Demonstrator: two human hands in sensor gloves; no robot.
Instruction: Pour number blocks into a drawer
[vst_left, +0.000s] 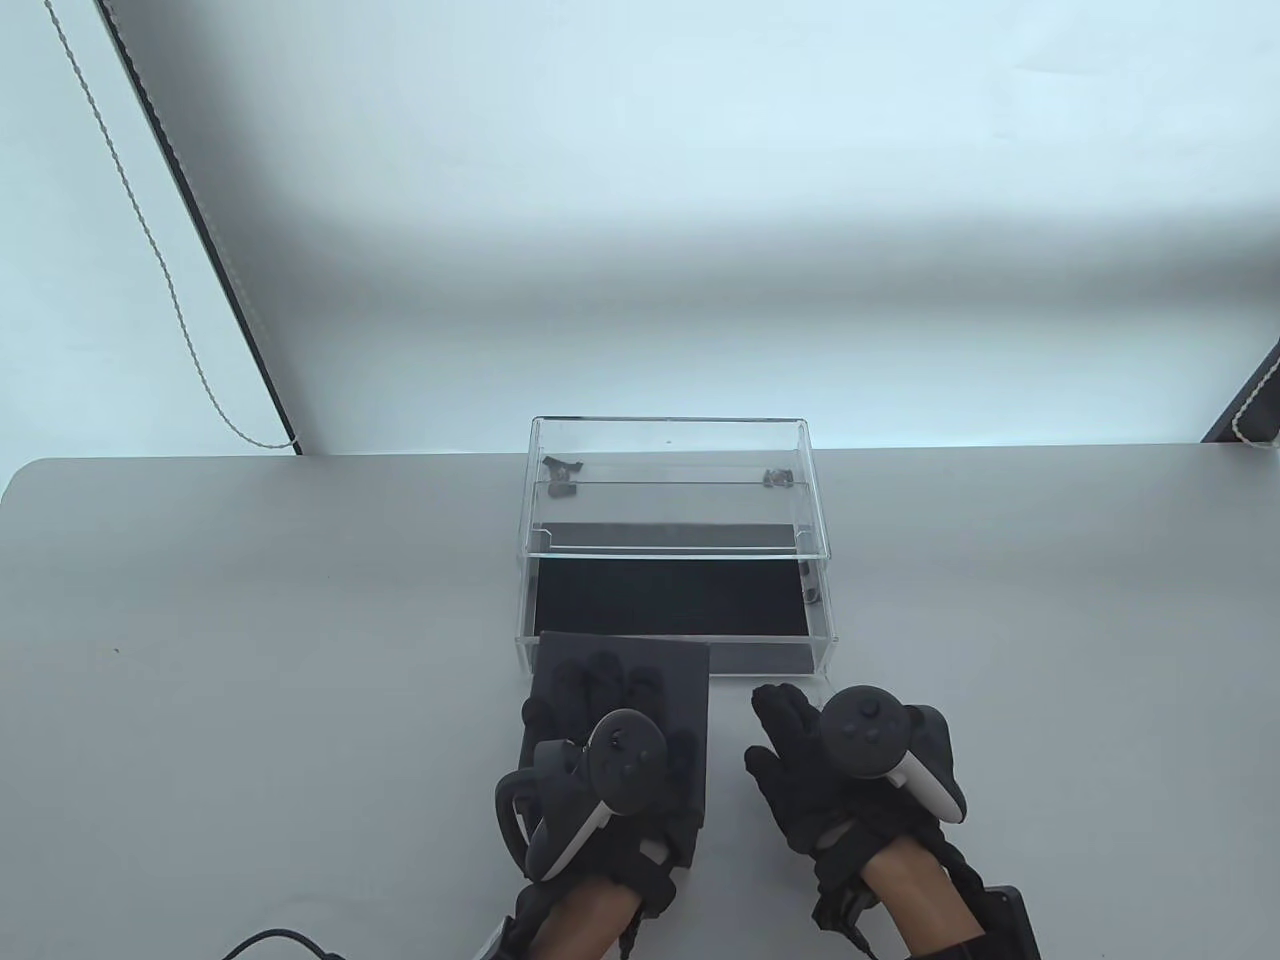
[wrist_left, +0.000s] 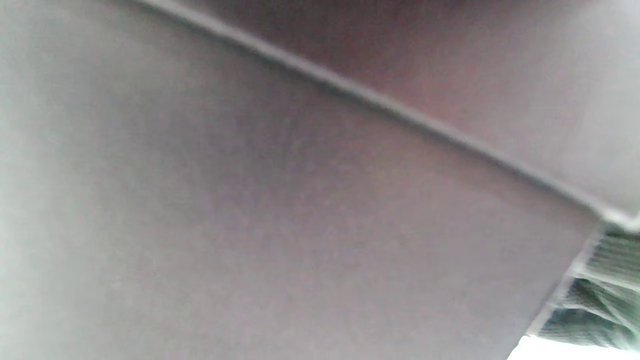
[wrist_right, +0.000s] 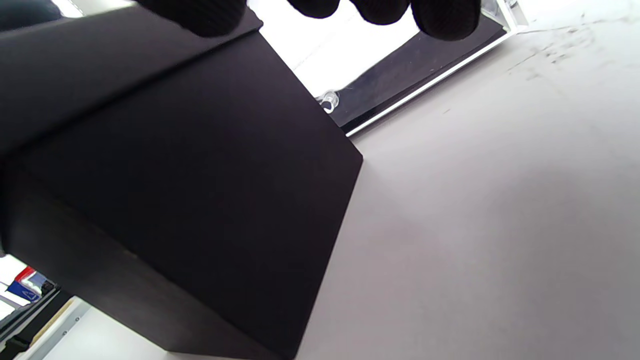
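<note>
A dark grey box (vst_left: 675, 690) stands on the table in front of a clear acrylic drawer unit (vst_left: 670, 480). The drawer (vst_left: 680, 600) is pulled out toward me and shows a black liner. My left hand (vst_left: 590, 700) rests flat on top of the box, fingers spread. The box fills the left wrist view (wrist_left: 300, 225). My right hand (vst_left: 800, 740) hovers open just right of the box, apart from it. In the right wrist view the box's side (wrist_right: 190, 190) is close on the left, with my fingertips (wrist_right: 445, 20) at the top. No number blocks are visible.
The grey table (vst_left: 250, 650) stretches to both sides. A few small dark bits (vst_left: 562, 475) lie inside the acrylic unit near its back corners. A white wall with a beaded cord (vst_left: 150, 240) is behind. A black cable (vst_left: 270, 942) lies at the near edge.
</note>
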